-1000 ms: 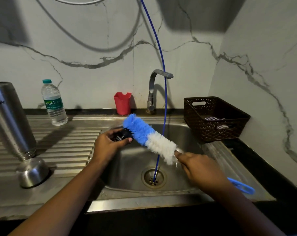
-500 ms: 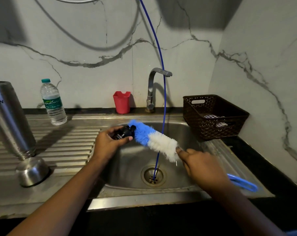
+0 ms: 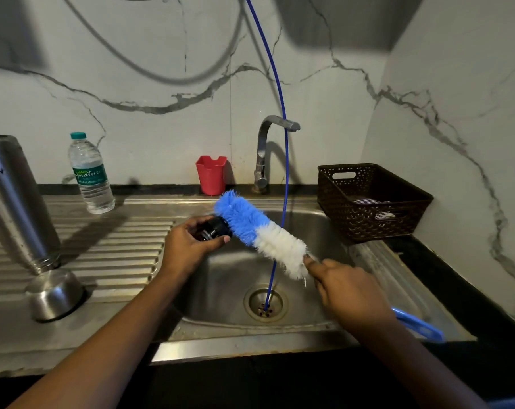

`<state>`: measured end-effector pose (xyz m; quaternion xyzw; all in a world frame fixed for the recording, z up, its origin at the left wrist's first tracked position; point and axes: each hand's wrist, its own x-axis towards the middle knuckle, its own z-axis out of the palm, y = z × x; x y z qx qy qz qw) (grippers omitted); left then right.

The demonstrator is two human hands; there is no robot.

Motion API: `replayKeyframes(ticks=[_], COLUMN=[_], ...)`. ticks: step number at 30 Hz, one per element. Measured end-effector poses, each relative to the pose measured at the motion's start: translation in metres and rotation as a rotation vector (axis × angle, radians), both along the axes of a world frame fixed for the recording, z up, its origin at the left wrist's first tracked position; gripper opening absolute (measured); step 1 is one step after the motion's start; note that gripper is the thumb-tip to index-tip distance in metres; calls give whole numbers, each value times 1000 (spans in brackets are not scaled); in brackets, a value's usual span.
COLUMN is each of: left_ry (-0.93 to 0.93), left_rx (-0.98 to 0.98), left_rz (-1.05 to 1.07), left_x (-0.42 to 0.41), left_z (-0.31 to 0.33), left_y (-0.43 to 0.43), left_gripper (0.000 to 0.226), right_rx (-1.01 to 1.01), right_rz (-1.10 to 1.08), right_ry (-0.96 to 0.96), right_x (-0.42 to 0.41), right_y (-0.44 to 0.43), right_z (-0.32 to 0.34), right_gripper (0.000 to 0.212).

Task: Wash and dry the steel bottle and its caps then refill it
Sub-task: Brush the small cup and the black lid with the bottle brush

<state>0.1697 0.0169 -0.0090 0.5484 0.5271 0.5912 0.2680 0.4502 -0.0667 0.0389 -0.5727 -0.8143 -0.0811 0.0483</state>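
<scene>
My left hand (image 3: 188,246) grips a small black cap (image 3: 215,228) over the left side of the sink basin (image 3: 220,278). My right hand (image 3: 344,290) holds a bottle brush (image 3: 259,231) with a blue and white bristle head; its blue tip lies against the cap, and its blue handle end (image 3: 418,326) sticks out behind my wrist. The steel bottle (image 3: 17,202) stands upside down on the drainboard at the far left. A steel cup-shaped cap (image 3: 55,293) sits upside down in front of it.
A tap (image 3: 265,149) stands behind the basin, and a thin blue tube (image 3: 284,160) hangs down into the drain (image 3: 265,304). A plastic water bottle (image 3: 91,175), a red cup (image 3: 211,174) and a brown basket (image 3: 368,199) with cloths line the back.
The brush has slid forward along the cap again after pulling back, so more of the blue tip reaches past it. My left hand has kept its grip on the cap.
</scene>
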Motion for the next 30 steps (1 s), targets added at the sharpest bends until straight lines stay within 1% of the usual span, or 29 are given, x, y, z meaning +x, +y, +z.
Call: replayKeyframes(ticks=[2, 4, 7, 9, 11, 13, 16, 18, 20, 23, 27, 30], left_ry=[-26, -26, -2, -18, -61, -62, 10, -2, -23, 7, 9, -34], left_rx=[-18, -18, -3, -12, -13, -4, 12, 10, 2, 13, 30, 21], left_rz=[16, 9, -28, -6, 23, 23, -8, 13, 34, 28, 26, 48], left_x=[-4, -3, 4, 0, -6, -7, 2, 1, -3, 1, 12, 7], left_z=[1, 2, 1, 1, 1, 1, 3, 2, 1, 2, 4, 6], left_y=[1, 0, -1, -1, 0, 0, -2, -2, -1, -3, -6, -6], left_gripper=[66, 71, 71, 64, 52, 47, 52, 56, 55, 54, 52, 54], right_rx=[-29, -44, 7, 25, 2, -31, 16, 52, 27, -14, 82, 25], right_rz=[41, 54, 60, 92, 118, 121, 108, 122, 141, 129, 97, 103], right_ry=[-19, -37, -14, -26, -52, -61, -42, -36, -58, -79, -11, 13], right_x=[11, 21, 13, 5, 7, 15, 14, 6, 5, 14, 2, -4], right_y=[-2, -5, -1, 2, 1, -2, 3, 6, 4, 1, 8, 0], right_z=[5, 10, 11, 7, 5, 8, 11, 7, 3, 10, 14, 5], right_gripper=[48, 47, 47, 48, 48, 48, 47, 47, 49, 48, 45, 47])
